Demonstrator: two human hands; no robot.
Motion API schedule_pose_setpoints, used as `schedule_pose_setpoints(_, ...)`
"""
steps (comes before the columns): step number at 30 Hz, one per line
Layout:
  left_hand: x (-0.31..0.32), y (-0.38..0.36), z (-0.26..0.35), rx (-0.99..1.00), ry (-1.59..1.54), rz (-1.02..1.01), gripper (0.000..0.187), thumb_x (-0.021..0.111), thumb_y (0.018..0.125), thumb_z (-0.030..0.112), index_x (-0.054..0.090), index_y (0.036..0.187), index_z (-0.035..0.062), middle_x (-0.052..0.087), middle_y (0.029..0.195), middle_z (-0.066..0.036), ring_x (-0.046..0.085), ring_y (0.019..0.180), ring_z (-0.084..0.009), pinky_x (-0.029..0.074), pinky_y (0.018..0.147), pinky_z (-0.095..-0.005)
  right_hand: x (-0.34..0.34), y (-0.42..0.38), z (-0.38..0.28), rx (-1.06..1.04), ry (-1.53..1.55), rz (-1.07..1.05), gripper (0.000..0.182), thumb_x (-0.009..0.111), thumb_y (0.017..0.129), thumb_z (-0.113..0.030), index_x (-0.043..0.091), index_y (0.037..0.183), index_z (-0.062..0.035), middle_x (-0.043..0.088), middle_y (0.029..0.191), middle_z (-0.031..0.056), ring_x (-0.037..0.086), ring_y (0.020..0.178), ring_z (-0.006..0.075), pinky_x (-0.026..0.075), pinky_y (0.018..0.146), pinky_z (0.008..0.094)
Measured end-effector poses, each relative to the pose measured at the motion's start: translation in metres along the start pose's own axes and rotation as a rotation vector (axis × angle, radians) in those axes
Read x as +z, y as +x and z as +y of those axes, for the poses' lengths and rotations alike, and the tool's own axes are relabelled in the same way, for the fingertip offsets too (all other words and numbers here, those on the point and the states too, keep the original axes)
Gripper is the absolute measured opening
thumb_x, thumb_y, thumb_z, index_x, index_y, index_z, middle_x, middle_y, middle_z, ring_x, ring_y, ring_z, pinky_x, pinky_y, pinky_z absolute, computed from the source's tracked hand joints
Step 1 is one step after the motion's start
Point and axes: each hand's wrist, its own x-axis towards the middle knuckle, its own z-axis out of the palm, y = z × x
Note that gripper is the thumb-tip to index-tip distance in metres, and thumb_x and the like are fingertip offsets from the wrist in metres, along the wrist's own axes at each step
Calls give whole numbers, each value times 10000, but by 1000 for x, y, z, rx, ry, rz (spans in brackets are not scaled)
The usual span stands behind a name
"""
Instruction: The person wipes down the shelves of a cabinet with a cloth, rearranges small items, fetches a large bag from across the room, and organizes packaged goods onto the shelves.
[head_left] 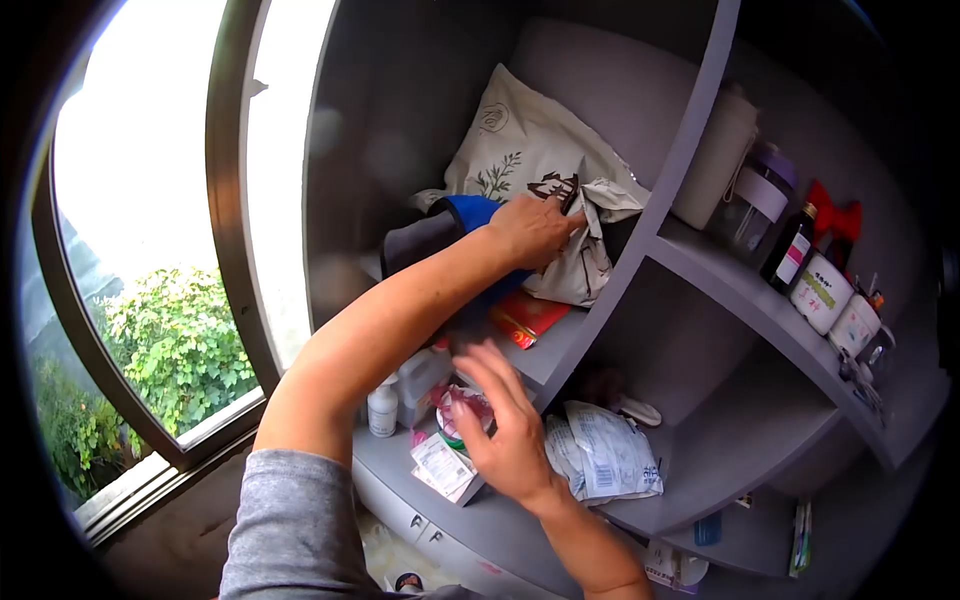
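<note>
My left hand (535, 232) reaches into the upper shelf compartment, its fingers closed on the crumpled side of a cream canvas bag (545, 135) printed with a green plant and dark lettering. Under that wrist lies a blue and dark grey cloth item (470, 212), partly covered by the forearm. A red and orange packet (528, 318) sits below the bag. Lower down, my right hand (510, 440) is raised with fingers apart, slightly blurred, holding nothing. Near it are a small white box (442, 465) and a jar with a pinkish top (465, 412), partly hidden by the fingers.
A white bottle (382, 408) stands on the lower ledge by the window (150, 250). White plastic packages (605, 450) lie in the middle compartment. The right shelf holds a purple-lidded bottle (765, 195), a dark bottle (790, 250) and white containers (822, 292). A grey divider (660, 190) separates the compartments.
</note>
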Motion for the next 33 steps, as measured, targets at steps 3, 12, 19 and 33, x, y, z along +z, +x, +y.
schedule_pose_setpoints(3, 21, 13, 4, -9, 70, 48, 449, 598, 834, 203, 568, 1280, 153, 680, 935, -182, 691, 852, -368, 556, 709, -451, 2, -13, 4, 37, 21, -2, 383, 631, 843, -33, 586, 1221, 16, 526, 1327, 228, 457, 1310, 389, 382, 1069, 425)
schedule_pose_setpoints(12, -1, 13, -7, -183, -108, 10, 267, 578, 876, 278, 684, 1062, 119, 706, 1023, -148, 682, 947, -349, 547, 820, -445, -25, -71, -14, -104, -126, -158, 316, 700, 759, -46, 684, 1074, -39, 622, 1189, 126, 539, 1228, 336, 397, 1053, 512)
schedule_pose_setpoints(19, -114, -112, 30, -437, -42, 238, 292, 552, 928, 261, 620, 792, 12, 605, 685, -204, 637, 663, -348, 470, 613, -469, -146, -142, 19, 324, -678, -312, 752, 824, 665, -243, 521, 1343, -118, 469, 1406, 138, 359, 1358, 399, 268, 1112, 550)
schedule_pose_setpoints(33, 38, -200, 228, -917, -1568, -508, 1065, 576, 807, 739, 339, 1356, -143, 569, 1197, -322, 590, 1131, -346, 463, 967, -385, -133, -150, 52, 692, -595, -23, 507, 569, 920, -424, 534, 1305, -96, 459, 1368, 203, 432, 1243, 403, 322, 1030, 514)
